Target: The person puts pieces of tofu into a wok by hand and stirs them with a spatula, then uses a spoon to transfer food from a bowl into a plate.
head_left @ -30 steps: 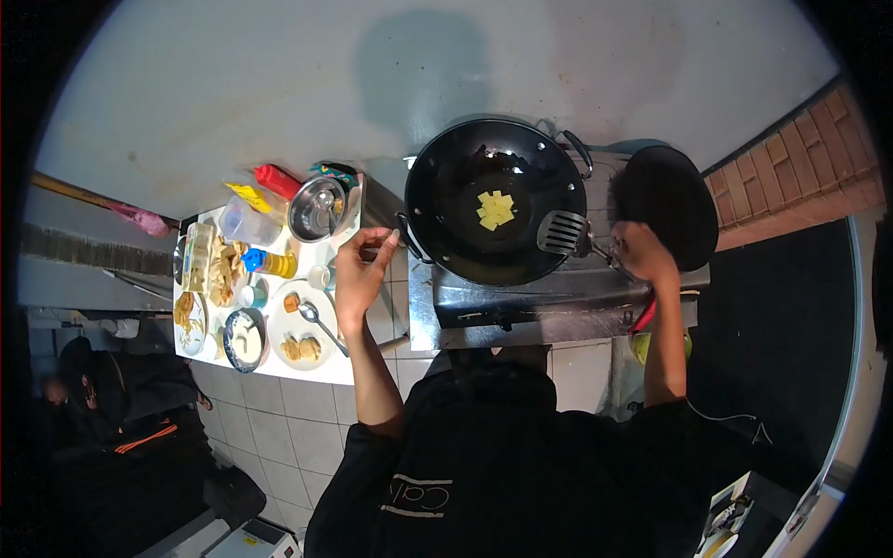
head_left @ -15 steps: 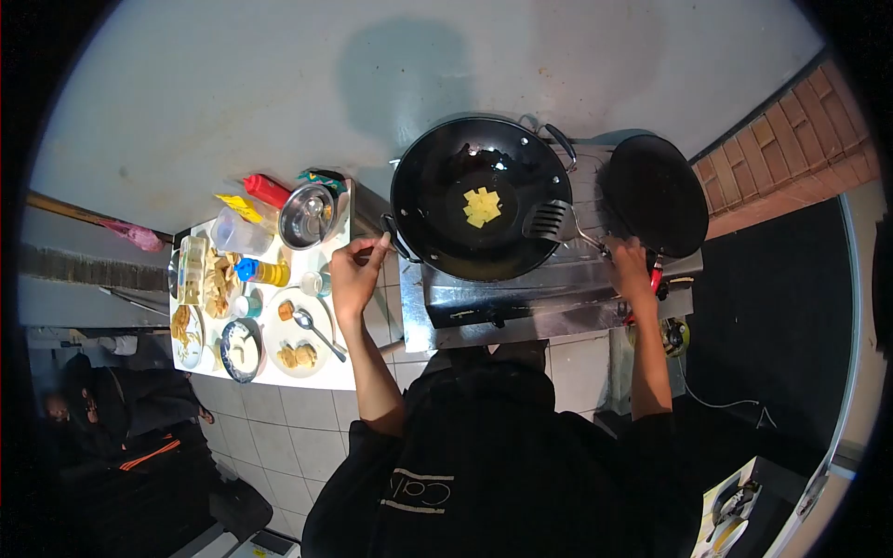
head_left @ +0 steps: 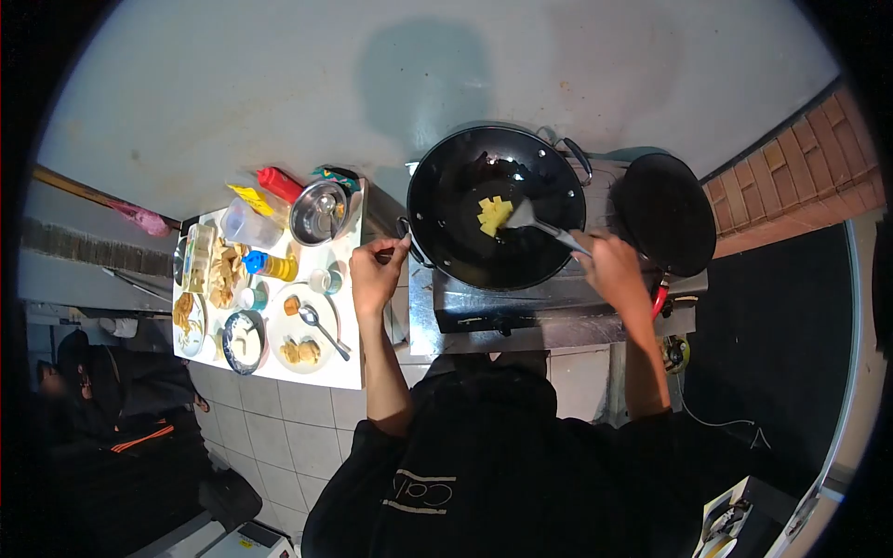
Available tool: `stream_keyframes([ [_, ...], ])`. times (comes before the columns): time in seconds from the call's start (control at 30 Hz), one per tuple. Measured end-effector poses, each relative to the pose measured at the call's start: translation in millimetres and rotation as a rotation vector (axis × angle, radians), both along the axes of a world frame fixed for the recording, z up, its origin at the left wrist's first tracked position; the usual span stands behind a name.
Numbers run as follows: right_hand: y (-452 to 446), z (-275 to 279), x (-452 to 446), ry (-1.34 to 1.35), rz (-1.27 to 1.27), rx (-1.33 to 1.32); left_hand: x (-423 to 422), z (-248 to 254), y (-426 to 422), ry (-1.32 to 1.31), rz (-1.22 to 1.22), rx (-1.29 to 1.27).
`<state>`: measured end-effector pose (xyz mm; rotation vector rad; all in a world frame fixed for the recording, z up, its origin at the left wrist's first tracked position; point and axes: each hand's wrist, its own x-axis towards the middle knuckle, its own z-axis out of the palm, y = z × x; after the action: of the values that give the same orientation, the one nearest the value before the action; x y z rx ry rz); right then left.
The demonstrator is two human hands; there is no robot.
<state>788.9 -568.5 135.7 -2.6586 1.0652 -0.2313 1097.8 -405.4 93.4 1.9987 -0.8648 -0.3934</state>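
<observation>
A black wok (head_left: 456,251) sits on the steel stove (head_left: 558,319). Yellow cube-like pieces (head_left: 493,212) lie clustered near its middle. My left hand (head_left: 375,277) pinches the wok's left side handle between closed fingers. With my right hand (head_left: 614,272) I hold a slotted spatula (head_left: 551,230) by its handle. The spatula's head is inside the wok, against the right side of the yellow pieces. Its slots cannot be made out now.
A black frying pan (head_left: 663,219) with a red handle sits right of the wok. The white table (head_left: 350,358) at left carries a metal bowl (head_left: 318,212), a blue-capped bottle (head_left: 272,266), and a plate (head_left: 321,358) with food and a spoon. A person in dark clothes (head_left: 139,386) is at lower left.
My right hand has moved the spatula left and inward, from the wok's right rim to the yellow pieces, which look more bunched. My left hand stays at the handle; the view has shifted slightly.
</observation>
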Motion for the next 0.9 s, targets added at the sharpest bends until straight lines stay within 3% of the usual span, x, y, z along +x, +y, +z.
stream_keyframes([
  [0.03, 2.2, -7.6, 5.6, -0.092, -0.005, -0.064, -0.1, 1.3, -0.1, 0.002, -0.016, 0.001],
  [0.2, 0.7, 2.0, -2.0, -0.025, -0.066, 0.06, -1.2, 7.4, 0.5, 0.013, -0.019, 0.018],
  [0.3, -0.7, -26.4, 5.9, -0.123, -0.071, -0.063, -3.1, 8.4, -0.3, 0.008, -0.019, 0.023],
  [0.4, 8.6, 1.6, 2.8, 0.016, -0.125, 0.038, 1.8, 4.7, -2.8, 0.0, -0.055, -0.009],
  [0.57, 6.5, -7.5, 7.6, -0.066, -0.169, 0.021, 0.7, 11.8, -3.4, 0.012, -0.045, 0.033],
  [0.63, 6.6, -13.9, 9.1, -0.157, -0.085, -0.12, 1.9, 11.6, -4.7, 0.012, -0.059, 0.032],
  [0.73, 6.8, 3.6, -2.3, 0.003, -0.187, 0.025, 2.2, 14.5, -2.0, -0.016, -0.047, 0.035],
  [0.9, 2.9, 0.0, 16.6, -0.139, -0.093, -0.075, 0.0, 20.8, -5.4, -0.026, -0.035, 0.121],
])
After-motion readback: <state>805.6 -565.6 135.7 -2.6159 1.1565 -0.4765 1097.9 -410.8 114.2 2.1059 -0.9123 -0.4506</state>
